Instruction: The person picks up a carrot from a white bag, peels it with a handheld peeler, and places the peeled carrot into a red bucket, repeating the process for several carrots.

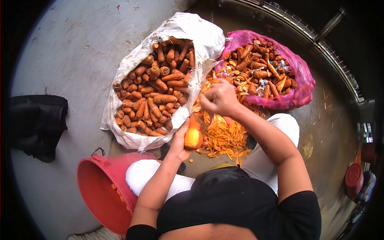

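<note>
My left hand [180, 140] is wrapped round a thick carrot [193, 136], held upright above my lap; its lower end is bright orange and peeled. Above and to the right of the carrot, my right hand [219, 97] is closed in a fist, with its fingers curled; whatever it grips is too blurred to make out. A heap of orange peelings [226, 138] lies on the floor beneath and beside my hands. Just beyond my left hand stands a white sack [116, 86], open and full of unpeeled carrots [160, 98].
A pink mesh sack [306, 84] of carrots and scraps lies at the back right. On the left, a red bucket [90, 188] holding some orange pieces is tipped over. Dark cloth [36, 124] is at the far left, and a red container [353, 180] at the far right.
</note>
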Available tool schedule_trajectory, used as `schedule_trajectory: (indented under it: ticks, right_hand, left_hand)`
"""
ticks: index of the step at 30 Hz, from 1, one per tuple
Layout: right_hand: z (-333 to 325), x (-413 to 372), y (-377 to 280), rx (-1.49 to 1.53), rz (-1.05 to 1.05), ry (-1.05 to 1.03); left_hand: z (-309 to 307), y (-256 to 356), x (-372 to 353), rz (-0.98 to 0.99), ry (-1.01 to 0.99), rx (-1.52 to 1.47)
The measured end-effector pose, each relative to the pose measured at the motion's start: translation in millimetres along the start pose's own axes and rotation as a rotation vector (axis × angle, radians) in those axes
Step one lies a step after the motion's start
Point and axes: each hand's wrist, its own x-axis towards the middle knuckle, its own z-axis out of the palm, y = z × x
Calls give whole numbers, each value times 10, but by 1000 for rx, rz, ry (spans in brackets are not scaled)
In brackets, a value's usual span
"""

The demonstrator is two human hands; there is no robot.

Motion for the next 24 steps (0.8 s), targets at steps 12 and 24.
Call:
schedule_trajectory:
  ticks: [12, 24]
  right_hand:
    - [107, -149, -239, 137, -213, -98]
    - [-62, -53, 484, -343, 222, -101]
  left_hand:
    - [146, -24, 49, -65, -15, -102]
    - [-24, 3, -35, -35, -97, 55]
